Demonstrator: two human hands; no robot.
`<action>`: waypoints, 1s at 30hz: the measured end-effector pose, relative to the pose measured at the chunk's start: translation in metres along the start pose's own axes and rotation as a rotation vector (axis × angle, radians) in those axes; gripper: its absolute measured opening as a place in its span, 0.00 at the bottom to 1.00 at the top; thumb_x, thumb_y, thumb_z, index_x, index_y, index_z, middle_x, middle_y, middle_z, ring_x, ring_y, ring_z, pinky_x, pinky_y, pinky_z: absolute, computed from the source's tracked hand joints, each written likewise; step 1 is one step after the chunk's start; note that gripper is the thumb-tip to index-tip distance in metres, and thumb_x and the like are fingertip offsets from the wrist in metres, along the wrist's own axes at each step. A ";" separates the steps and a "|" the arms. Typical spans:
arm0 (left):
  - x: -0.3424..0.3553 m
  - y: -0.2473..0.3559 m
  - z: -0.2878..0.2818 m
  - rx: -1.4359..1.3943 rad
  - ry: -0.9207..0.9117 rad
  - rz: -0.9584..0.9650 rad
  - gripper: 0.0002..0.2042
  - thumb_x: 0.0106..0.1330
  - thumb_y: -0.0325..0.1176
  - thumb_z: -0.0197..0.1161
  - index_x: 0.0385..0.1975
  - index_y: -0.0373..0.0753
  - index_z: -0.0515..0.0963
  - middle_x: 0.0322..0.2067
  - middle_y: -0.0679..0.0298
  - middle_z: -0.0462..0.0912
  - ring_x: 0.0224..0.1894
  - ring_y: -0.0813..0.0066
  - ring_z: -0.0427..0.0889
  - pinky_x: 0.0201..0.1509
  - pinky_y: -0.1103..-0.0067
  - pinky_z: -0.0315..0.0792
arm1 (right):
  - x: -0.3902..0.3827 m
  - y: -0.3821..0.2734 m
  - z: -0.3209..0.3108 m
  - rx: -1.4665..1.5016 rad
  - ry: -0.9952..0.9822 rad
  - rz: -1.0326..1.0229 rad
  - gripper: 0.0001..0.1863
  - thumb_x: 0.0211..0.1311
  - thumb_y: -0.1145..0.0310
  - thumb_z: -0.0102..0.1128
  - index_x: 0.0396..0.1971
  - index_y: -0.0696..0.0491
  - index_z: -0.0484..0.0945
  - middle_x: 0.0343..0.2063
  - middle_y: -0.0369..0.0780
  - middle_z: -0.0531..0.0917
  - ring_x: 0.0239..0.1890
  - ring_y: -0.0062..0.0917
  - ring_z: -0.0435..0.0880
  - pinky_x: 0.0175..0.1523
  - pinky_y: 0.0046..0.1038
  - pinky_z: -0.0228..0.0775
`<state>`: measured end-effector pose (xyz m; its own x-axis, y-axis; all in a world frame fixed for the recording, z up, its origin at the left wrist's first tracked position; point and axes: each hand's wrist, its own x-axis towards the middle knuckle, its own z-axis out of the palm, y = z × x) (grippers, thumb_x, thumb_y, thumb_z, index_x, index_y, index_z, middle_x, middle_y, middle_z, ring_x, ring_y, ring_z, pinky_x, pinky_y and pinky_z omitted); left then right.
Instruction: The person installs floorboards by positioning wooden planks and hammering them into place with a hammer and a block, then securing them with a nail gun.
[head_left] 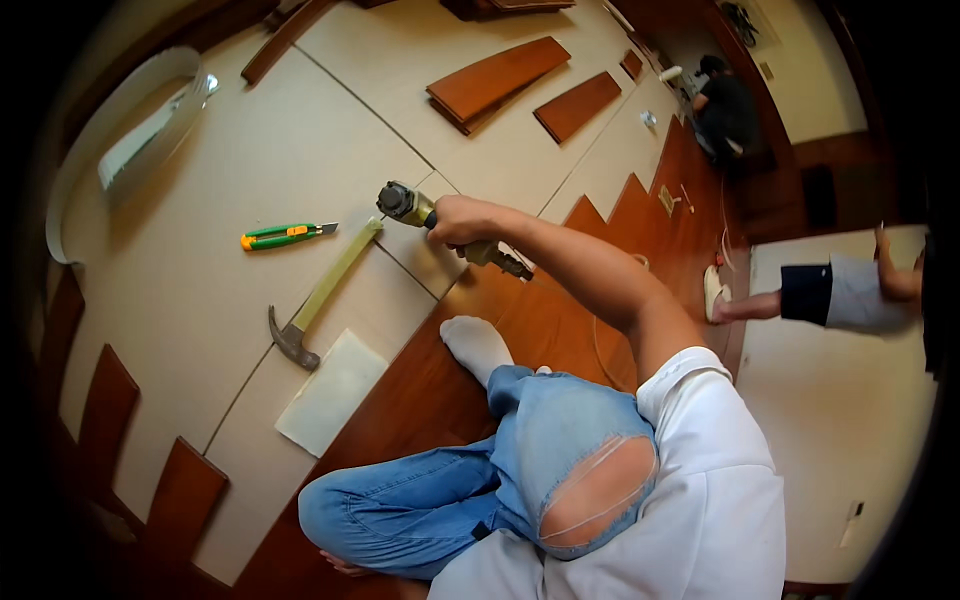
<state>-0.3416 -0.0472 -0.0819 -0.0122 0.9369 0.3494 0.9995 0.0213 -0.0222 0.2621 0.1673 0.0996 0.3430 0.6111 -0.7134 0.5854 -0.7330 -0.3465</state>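
Note:
My right hand, fingers wrapped round the handle, holds up an olive-green nail gun with a dark round head. Beneath it the pale underlay meets the laid reddish-brown floorboards. My left hand shows only partly, low beside my bent left knee; its fingers are mostly hidden. To the left of the nail gun lies a claw hammer with a yellow-green handle, its head toward me. Further left rests a green and orange utility knife, blade out. A thin white square sheet is near the hammer's head.
Loose planks lie ahead; others are at the left. A curled white strip stands far left. A thin hose runs behind my right arm. One person crouches far right; another stands nearer.

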 end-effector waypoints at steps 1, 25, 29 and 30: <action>-0.001 0.003 0.002 -0.015 0.006 -0.003 0.24 0.84 0.46 0.36 0.66 0.39 0.70 0.70 0.57 0.69 0.72 0.57 0.67 0.75 0.60 0.59 | -0.008 0.009 0.007 -0.033 0.051 -0.014 0.16 0.54 0.67 0.62 0.29 0.68 0.81 0.23 0.50 0.85 0.24 0.40 0.86 0.33 0.37 0.81; -0.001 -0.002 0.007 -0.025 0.352 -0.171 0.27 0.78 0.52 0.44 0.65 0.38 0.73 0.63 0.63 0.78 0.64 0.60 0.77 0.72 0.61 0.66 | -0.260 0.041 0.144 -0.423 0.345 -0.336 0.45 0.59 0.70 0.63 0.76 0.47 0.52 0.42 0.55 0.85 0.42 0.50 0.87 0.46 0.45 0.79; -0.009 0.000 0.005 0.004 0.356 -0.158 0.24 0.80 0.49 0.43 0.61 0.39 0.76 0.59 0.65 0.82 0.58 0.60 0.81 0.68 0.61 0.70 | -0.303 0.016 0.148 -0.497 0.216 -0.378 0.43 0.62 0.66 0.63 0.75 0.48 0.52 0.41 0.52 0.86 0.42 0.51 0.87 0.43 0.47 0.79; -0.010 0.001 0.002 -0.004 0.349 -0.151 0.24 0.80 0.49 0.44 0.61 0.39 0.76 0.60 0.65 0.81 0.59 0.60 0.80 0.68 0.62 0.70 | -0.298 0.017 0.156 -0.488 0.267 -0.432 0.39 0.63 0.66 0.61 0.73 0.49 0.56 0.38 0.53 0.86 0.37 0.51 0.87 0.39 0.48 0.79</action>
<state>-0.3408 -0.0556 -0.0874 -0.1501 0.7477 0.6468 0.9872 0.1484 0.0576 0.0551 -0.0740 0.2109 0.1372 0.9156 -0.3779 0.9512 -0.2283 -0.2078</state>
